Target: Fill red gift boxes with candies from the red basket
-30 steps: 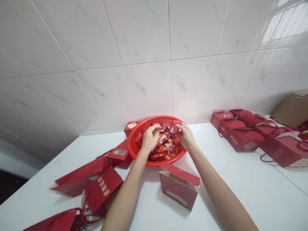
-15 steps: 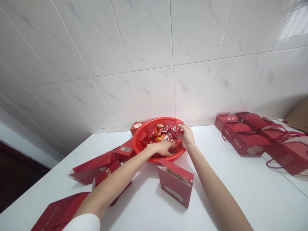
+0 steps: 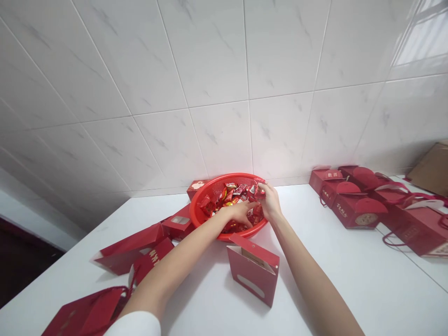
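A red plastic basket [image 3: 199,198] with a mesh wall holds many candies [image 3: 229,198] in shiny red wrappers, some with yellow. My left hand [image 3: 241,212] reaches into it, thumb and fingers apart over the candies, with nothing visible between them. At the basket's right rim, my right hand [image 3: 270,198] is closed on red wrapped candy [image 3: 259,183]; how many pieces it holds is hidden. Just in front of the basket stands an upright dark red gift box [image 3: 250,275], its top flap partly raised and a pale oval on its front.
Several red gift boxes [image 3: 131,245] lie to the left, partly behind my left forearm. Closed red boxes [image 3: 357,210] with cord handles are grouped on the right. A cardboard box [image 3: 430,170] sits at the far right. The tiled wall [image 3: 224,135] rises behind the white table [image 3: 308,261].
My left hand has shifted slightly right over the candies, and its fingers have spread and lifted. My right hand keeps its candy at the rim. The view has moved slightly.
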Action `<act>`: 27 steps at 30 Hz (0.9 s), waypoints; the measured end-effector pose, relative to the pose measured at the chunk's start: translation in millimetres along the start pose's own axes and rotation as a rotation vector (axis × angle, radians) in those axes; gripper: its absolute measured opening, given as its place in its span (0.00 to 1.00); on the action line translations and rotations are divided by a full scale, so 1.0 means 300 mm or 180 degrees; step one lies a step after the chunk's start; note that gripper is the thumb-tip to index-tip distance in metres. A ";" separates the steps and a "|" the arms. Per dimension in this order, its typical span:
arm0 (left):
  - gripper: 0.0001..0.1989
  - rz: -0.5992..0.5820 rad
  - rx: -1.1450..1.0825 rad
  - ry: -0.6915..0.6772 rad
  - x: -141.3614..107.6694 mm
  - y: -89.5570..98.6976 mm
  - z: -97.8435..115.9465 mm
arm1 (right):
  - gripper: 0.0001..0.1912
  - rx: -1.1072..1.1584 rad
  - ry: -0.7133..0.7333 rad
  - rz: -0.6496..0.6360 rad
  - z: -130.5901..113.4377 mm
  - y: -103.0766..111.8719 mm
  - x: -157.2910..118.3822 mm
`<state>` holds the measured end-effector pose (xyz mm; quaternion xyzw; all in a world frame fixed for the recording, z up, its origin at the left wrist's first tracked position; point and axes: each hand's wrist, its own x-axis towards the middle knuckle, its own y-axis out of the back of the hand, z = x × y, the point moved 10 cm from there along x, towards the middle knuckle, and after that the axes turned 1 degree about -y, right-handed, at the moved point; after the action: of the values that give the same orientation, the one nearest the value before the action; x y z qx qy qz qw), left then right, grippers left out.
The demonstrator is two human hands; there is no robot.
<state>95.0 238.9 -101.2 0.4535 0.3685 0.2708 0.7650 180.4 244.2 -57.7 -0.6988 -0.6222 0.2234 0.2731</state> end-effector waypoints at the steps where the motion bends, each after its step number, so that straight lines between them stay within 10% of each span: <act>1: 0.42 0.0055 -0.0037 -0.0011 0.001 0.009 -0.003 | 0.11 0.0019 0.0003 -0.0004 0.000 -0.001 0.000; 27: 0.16 -0.0342 0.0059 0.0558 -0.022 -0.010 -0.082 | 0.09 -0.0047 0.0004 -0.0055 0.004 -0.001 0.001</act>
<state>71.5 244.6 -109.7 0.4147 0.4602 0.2646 0.7390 179.3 244.6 -58.5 -0.6956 -0.6297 0.2160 0.2703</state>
